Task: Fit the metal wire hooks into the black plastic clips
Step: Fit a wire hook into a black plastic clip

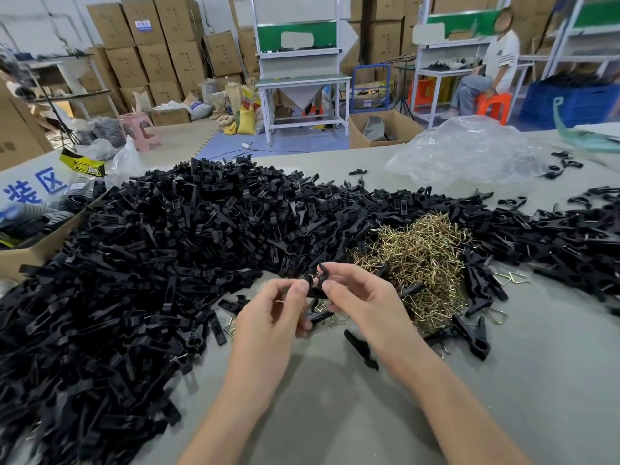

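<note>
We hold one black clip (318,286) just above the middle of the frame, lifted off the table (335,414) between both hands. A brass-coloured wire hook (312,279) glints at the clip's upper left edge and touches it. We cannot tell whether it is seated in its slot or only resting there.

Our left hand (268,317) comes in from the lower left, its thumb and forefinger closed together on the clip's left side and the other fingers curled beneath. Our right hand (362,297) comes in from the lower right, thumb and forefinger clamped on the clip's upper right part.

The main risk, we judge, is the springy wire: pressed at a slant, it may pop out of the plastic and fly into the heap of loose clips (151,263) that fills the left half of the frame, where a small hook would be hard to find. Squeezing too hard could also bend the wire or let the smooth clip twist out of our pinch.

The tangled pile of hooks (419,256) lies just right of centre, and drawing one out may drag others along. A crumpled clear plastic bag (469,152) sits at the upper right, and a cardboard box (20,260) at the left edge.
</note>
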A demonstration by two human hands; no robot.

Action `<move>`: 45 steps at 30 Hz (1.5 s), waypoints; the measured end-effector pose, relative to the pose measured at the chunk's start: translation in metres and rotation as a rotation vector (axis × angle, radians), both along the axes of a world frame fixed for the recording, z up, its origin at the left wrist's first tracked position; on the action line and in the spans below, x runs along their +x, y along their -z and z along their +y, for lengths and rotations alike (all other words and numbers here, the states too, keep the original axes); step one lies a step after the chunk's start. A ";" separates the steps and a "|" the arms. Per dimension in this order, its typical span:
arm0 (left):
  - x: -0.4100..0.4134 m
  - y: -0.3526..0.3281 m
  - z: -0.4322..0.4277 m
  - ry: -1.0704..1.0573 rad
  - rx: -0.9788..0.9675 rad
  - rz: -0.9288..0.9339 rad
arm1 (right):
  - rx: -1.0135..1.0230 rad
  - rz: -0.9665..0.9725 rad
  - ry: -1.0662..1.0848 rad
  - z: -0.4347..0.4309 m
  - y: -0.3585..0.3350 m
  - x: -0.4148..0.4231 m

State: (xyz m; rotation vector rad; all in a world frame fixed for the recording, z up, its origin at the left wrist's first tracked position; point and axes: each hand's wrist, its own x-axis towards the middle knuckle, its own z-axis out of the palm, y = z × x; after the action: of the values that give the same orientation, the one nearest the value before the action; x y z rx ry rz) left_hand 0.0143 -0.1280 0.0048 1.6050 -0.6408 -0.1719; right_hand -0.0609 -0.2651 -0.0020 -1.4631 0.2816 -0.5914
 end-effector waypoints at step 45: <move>0.006 -0.001 0.000 0.048 -0.017 -0.006 | 0.099 -0.009 -0.136 0.000 -0.003 -0.003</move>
State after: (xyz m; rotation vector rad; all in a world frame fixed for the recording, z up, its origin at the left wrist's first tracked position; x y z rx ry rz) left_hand 0.0198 -0.1279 0.0053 1.5755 -0.6838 -0.1971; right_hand -0.0643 -0.2647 0.0006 -1.3720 0.1998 -0.4681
